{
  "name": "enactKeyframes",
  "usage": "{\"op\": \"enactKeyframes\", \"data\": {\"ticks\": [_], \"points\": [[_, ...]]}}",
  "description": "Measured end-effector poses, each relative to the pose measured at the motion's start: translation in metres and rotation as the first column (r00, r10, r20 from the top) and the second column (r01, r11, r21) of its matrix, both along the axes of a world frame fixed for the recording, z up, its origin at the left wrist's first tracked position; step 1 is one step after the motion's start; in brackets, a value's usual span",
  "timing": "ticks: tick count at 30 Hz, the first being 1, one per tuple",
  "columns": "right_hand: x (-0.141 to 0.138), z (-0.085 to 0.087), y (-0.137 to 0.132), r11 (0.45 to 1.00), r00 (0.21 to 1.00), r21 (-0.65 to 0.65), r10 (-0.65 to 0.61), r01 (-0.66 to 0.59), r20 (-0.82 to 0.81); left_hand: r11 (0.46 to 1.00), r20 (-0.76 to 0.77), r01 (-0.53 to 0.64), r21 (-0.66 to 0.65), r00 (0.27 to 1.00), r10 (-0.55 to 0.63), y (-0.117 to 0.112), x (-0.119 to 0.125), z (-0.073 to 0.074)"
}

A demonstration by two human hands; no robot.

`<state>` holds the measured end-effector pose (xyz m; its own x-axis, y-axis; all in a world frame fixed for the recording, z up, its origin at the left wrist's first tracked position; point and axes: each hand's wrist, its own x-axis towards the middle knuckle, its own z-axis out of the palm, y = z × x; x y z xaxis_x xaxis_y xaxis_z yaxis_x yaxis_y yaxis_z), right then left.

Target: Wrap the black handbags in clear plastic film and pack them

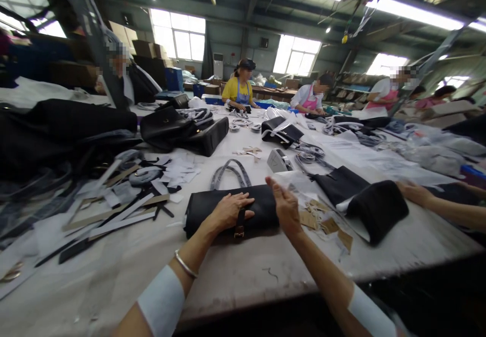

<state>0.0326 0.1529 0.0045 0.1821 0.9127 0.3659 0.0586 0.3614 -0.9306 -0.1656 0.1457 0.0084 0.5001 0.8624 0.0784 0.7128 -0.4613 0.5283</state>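
Note:
A black handbag (205, 206) lies on its side on the table in front of me, its wrapped handles (230, 171) pointing away. A strap with a gold buckle (239, 234) hangs over its near side. My left hand (232, 210) rests flat on top of the bag, fingers stretched out across the strap. At the bag's right end stands my right hand (285, 208), fingers extended upward, its palm side against or close to the end panel. Whether that palm touches the bag I cannot tell.
Scraps of paper and black strips (129, 200) are heaped at left. Brown tags (322, 220) lie at right, beside another black bag (375, 210) near a co-worker's hand (413, 194). More black bags (190, 129) stand farther back. Several co-workers are around the table.

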Motion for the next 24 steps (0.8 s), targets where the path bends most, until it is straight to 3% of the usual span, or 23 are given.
{"op": "enactKeyframes", "data": {"ticks": [3,5,8,12,15,19,24], "points": [[-0.031,-0.014,-0.007,0.988,0.903,0.026,0.130,-0.154,0.410,0.999,0.209,-0.024,-0.036,0.978,0.031,0.002,-0.004,-0.002],[-0.040,-0.025,-0.008,0.964,0.827,0.076,0.178,-0.256,0.533,0.998,0.340,-0.041,-0.045,0.939,0.054,0.003,-0.008,-0.004],[-0.042,-0.035,-0.007,0.932,0.681,0.129,0.150,-0.340,0.716,0.997,0.421,-0.066,-0.030,0.904,0.072,0.004,-0.013,-0.006],[-0.044,-0.036,-0.007,0.946,0.573,0.103,0.098,-0.308,0.814,0.996,0.529,-0.082,-0.034,0.844,0.088,0.004,-0.016,-0.008],[-0.049,-0.037,-0.010,0.958,0.500,0.100,0.049,-0.267,0.864,0.985,0.602,-0.147,-0.088,0.780,0.171,0.004,-0.016,-0.010],[-0.051,-0.038,-0.014,0.962,0.448,0.124,-0.003,-0.242,0.894,0.951,0.710,-0.184,-0.247,0.634,0.307,0.006,-0.017,-0.014],[-0.050,-0.037,-0.013,0.961,0.419,0.098,0.021,-0.260,0.908,0.908,0.710,-0.170,-0.383,0.574,0.408,0.013,-0.018,-0.020]]}}
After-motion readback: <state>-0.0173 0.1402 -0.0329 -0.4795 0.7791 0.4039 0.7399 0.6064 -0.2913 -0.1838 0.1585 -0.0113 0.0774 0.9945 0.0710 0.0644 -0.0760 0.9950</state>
